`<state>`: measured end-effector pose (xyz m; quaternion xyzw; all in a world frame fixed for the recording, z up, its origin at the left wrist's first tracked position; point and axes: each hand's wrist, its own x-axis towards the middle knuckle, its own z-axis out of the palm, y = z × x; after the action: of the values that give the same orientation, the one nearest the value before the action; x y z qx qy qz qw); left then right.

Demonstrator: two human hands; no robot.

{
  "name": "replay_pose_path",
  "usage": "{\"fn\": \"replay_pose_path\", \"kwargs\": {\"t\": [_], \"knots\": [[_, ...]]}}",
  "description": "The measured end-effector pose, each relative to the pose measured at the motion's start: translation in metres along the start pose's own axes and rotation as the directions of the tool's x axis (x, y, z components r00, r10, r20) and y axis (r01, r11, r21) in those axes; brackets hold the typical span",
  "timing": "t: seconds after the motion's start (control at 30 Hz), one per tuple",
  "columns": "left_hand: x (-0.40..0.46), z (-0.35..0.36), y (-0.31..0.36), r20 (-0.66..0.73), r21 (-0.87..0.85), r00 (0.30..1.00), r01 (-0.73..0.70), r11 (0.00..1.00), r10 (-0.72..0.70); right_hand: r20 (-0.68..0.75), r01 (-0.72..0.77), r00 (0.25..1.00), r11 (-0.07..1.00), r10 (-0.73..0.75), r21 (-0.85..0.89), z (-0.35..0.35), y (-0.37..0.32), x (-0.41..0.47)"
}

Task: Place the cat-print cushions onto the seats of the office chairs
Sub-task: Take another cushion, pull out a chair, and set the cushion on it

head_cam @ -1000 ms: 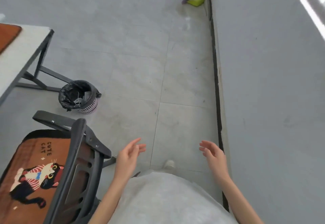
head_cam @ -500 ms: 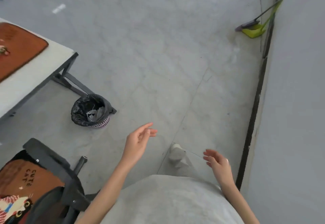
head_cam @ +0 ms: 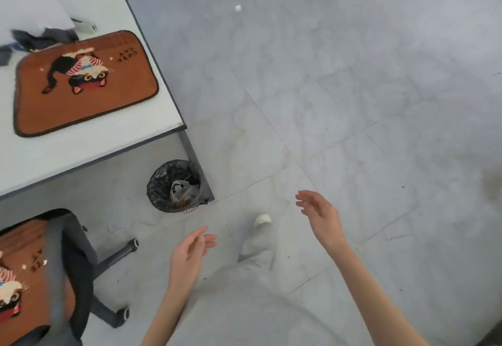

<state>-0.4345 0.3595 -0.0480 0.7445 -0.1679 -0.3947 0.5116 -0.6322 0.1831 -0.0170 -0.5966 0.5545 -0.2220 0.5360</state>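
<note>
Both hands empty, fingers loosely spread, the left hand (head_cam: 190,258) is nearer than the right hand (head_cam: 320,218) to the cushion (head_cam: 84,84) at the table's (head_cam: 95,144) near-right corner.

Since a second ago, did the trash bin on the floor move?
No. The trash bin sits by the table's leg, as before. Only the head camera turned, which shifts the bin in the picture.

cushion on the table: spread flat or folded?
Spread flat. The cushion lies print-up on the table, its whole dark border and all four rounded corners visible, with neither hand touching it.
</note>
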Motion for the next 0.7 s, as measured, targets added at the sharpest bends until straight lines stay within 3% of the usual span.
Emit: {"fn": "replay_pose_path", "kwargs": {"t": [0.27,0.47,0.6,0.7], "knots": [[0.197,0.079,0.142,0.038,-0.004,0.988,-0.147,0.989,0.147,-0.03,-0.139,0.989,0.985,0.143,0.098,-0.019,-0.033,0.157],[0.315,0.101,0.225,0.003,0.088,0.978,-0.21,0.974,0.21,0.018,-0.161,0.987,0.981,0.16,0.11,-0.025,-0.072,0.287],[0.38,0.101,0.242,-0.168,0.029,0.976,-0.134,0.991,0.137,0.193,-0.119,0.974,0.993,0.118,-0.008,0.002,-0.111,0.402],[0.409,0.097,0.243,-0.359,-0.055,0.933,-0.046,0.997,0.024,0.428,0.004,0.902,0.992,0.051,-0.125,0.046,-0.159,0.486]]}}
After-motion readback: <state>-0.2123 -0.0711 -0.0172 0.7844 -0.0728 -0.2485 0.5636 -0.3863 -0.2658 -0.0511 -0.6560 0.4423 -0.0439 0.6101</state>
